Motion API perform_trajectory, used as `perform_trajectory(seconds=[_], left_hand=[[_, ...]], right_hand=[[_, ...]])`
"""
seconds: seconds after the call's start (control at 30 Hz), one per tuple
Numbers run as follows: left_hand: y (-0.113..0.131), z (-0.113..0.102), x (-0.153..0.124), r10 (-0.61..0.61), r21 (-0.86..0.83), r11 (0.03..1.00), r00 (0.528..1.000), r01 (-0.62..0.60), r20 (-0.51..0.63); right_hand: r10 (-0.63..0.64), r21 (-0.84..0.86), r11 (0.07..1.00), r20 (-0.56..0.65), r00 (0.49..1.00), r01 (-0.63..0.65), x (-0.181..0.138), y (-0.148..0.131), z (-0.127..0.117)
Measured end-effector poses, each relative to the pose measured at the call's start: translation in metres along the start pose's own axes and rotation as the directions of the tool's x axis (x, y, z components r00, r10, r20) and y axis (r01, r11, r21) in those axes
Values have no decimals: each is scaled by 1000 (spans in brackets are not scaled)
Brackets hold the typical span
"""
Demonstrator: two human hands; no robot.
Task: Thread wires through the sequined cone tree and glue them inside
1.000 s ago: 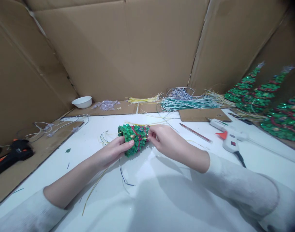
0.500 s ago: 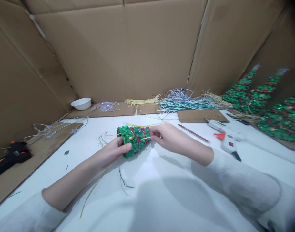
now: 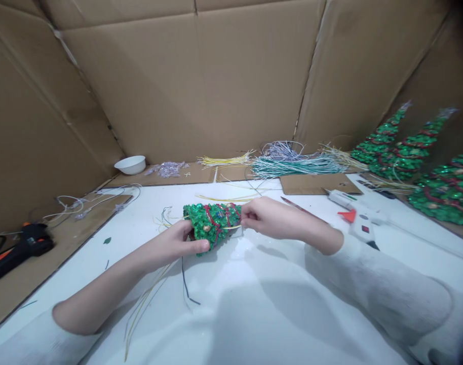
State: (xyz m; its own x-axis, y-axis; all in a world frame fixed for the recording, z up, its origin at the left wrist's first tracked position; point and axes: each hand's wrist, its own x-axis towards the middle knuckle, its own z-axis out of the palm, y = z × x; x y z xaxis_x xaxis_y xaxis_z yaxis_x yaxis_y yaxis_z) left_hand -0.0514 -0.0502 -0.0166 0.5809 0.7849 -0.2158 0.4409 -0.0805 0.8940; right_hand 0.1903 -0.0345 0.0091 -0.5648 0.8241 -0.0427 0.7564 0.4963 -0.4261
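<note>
A small green sequinned cone tree (image 3: 212, 222) with red trim lies sideways just above the white table (image 3: 254, 309), held between both hands. My left hand (image 3: 178, 243) grips its wide base, thumb pressed on the lower side. My right hand (image 3: 267, 217) is closed in a pinch at the narrow end, on a thin yellow strand that runs across the tree. Loose yellow and dark strands (image 3: 155, 294) trail from under the left hand across the table.
A white glue gun (image 3: 355, 218) and a red pencil (image 3: 298, 207) lie to the right. Finished green trees (image 3: 398, 147) stand at far right. Bundled teal and yellow wires (image 3: 292, 162), a white bowl (image 3: 130, 164) and a black glue gun (image 3: 22, 246) sit along the cardboard walls.
Both hands and the tree have shifted slightly right, and my right hand has pulled further from the tree's tip. The left thumb has moved to the tree's underside.
</note>
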Motion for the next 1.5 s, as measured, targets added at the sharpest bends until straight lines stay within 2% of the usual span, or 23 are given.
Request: perform_trajectory(seconds=[0.3, 0.43, 0.57, 0.63, 0.7, 0.83, 0.97, 1.03, 1.2, 1.3, 1.5], left_hand=[[-6, -10, 2, -3, -14, 1000, 1000, 3, 17], [-1, -10, 2, -20, 33, 999, 1000, 20, -12], [6, -10, 0, -20, 136, 990, 999, 27, -50], [7, -10, -1, -13, 170, 985, 998, 24, -62], [6, -11, 0, -23, 171, 985, 998, 34, -62], [2, -14, 1, -26, 84, 996, 999, 28, -21], [2, -15, 1, -23, 54, 998, 1000, 24, -22], [3, -15, 1, -43, 58, 997, 998, 45, -34], [8, -13, 0, -50, 94, 994, 996, 57, -72], [8, -12, 1, -40, 110, 993, 996, 49, -85], [4, -11, 3, -23, 75, 997, 998, 28, -65]], right_hand=[[-44, 245, 969, 35, 998, 34, 6, -3, 16], [2, 256, 966, 41, 999, -12, 2, -12, 15], [49, 269, 956, 238, 970, -114, -4, -7, -2], [24, 289, 951, 299, 954, -114, -5, -2, -8], [-14, 285, 956, 268, 963, -65, -3, 2, -9], [-81, 249, 967, 77, 994, 60, 4, 1, 8], [-76, 373, 926, 27, 997, 61, 10, -6, 28], [-44, 403, 915, 48, 998, 21, 10, -7, 29], [-26, 386, 919, 263, 964, -81, 1, -5, 3], [0, 378, 919, 275, 961, -108, -3, -6, -3], [10, 402, 906, 284, 959, -129, -3, -14, 11]])
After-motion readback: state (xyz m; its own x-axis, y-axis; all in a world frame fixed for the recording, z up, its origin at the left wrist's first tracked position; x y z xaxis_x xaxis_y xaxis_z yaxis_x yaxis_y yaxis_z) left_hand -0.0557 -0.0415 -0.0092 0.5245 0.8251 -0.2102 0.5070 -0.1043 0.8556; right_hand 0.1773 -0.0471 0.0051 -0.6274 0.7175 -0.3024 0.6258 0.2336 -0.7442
